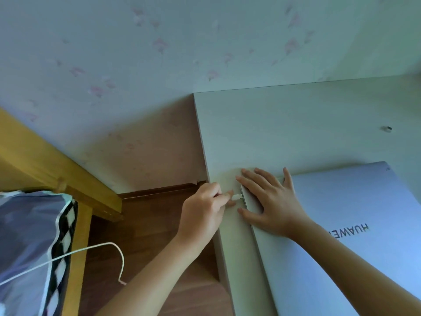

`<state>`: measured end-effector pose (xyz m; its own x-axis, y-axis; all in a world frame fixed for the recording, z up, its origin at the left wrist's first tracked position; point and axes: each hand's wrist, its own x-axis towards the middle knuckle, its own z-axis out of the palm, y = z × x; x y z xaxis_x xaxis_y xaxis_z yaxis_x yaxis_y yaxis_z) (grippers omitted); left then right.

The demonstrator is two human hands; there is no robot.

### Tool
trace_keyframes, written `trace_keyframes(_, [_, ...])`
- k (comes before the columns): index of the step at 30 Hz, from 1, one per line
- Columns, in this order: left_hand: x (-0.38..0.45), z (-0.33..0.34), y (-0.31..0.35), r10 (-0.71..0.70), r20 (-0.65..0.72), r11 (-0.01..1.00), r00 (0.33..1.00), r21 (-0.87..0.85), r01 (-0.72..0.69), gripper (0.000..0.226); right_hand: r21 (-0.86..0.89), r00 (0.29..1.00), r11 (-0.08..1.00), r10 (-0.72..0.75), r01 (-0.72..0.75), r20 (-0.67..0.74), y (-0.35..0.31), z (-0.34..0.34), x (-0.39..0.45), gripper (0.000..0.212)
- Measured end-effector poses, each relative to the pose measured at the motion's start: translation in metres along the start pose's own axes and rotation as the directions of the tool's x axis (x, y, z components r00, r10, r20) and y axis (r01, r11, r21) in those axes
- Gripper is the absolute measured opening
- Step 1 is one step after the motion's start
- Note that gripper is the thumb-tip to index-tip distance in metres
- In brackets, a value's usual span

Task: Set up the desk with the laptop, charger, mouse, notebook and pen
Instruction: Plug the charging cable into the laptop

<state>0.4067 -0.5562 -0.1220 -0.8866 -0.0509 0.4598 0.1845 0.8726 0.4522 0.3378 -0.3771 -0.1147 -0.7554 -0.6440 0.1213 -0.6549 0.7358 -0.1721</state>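
A closed silver laptop [337,201] lies on the pale desk [273,128], near the desk's left edge. My right hand [271,199] presses flat on the laptop's left part, fingers spread over its side. My left hand [205,206] pinches the white charger plug [237,197], whose tip touches the laptop's left side. The white charger cable [95,247] trails off to the lower left behind my forearm. No mouse, notebook or pen is in view.
A yellow wooden bed frame [57,169] with a patterned pillow [29,247] stands at the left. Brown wood floor [145,224] lies between the bed frame and the desk. A small dark object [386,128] sits on the desk at the far right. The flowered wall [136,65] rises behind.
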Motion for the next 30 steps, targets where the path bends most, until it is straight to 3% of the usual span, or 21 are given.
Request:
trace_keyframes(4, [0.000,0.005,0.001,-0.060,0.014,0.997,0.998,-0.045,0.061,0.011,0.003,1.000,1.000,-0.002,0.002,-0.008,-0.001,0.001,0.001,0.068])
trace_keyframes(12, [0.007,0.002,-0.001,0.103,0.029,0.995,0.994,-0.009,-0.103,0.021,0.004,1.000,1.000,0.002,-0.002,0.000,-0.003,0.001,0.002,0.065])
trace_keyframes(25, [0.006,0.014,-0.001,0.080,-0.045,0.996,0.996,-0.022,-0.081,0.019,-0.007,1.000,1.000,0.008,-0.008,0.004,-0.006,0.000,0.001,0.065])
trace_keyframes(30, [0.005,0.012,-0.002,0.107,0.015,0.992,0.994,0.066,-0.108,0.005,0.005,0.999,0.999,0.031,-0.031,-0.009,-0.009,-0.002,0.000,0.064])
